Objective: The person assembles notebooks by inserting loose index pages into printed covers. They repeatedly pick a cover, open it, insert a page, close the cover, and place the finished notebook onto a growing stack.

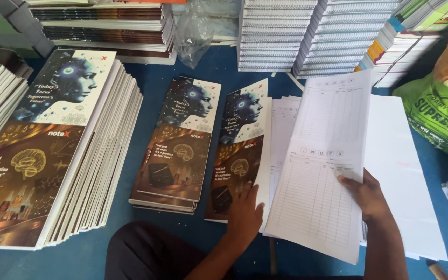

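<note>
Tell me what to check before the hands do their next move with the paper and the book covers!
1. Right hand has a grip on the ruled sheet: ok, thumb on top, sheet lifted and tilted.
2. Left hand steadies the open cover: ok, palm flat on its lower part.
3. Ruled sheet is a single one: cannot tell, its underside is hidden.
4. Paper pile under the lifted sheet lies flat: ok.
5. Small cover stack is apart from the hands: ok, blue surface shows between.
6. Tall cover stack is neat: not ok, edges fan out sideways.
</note>
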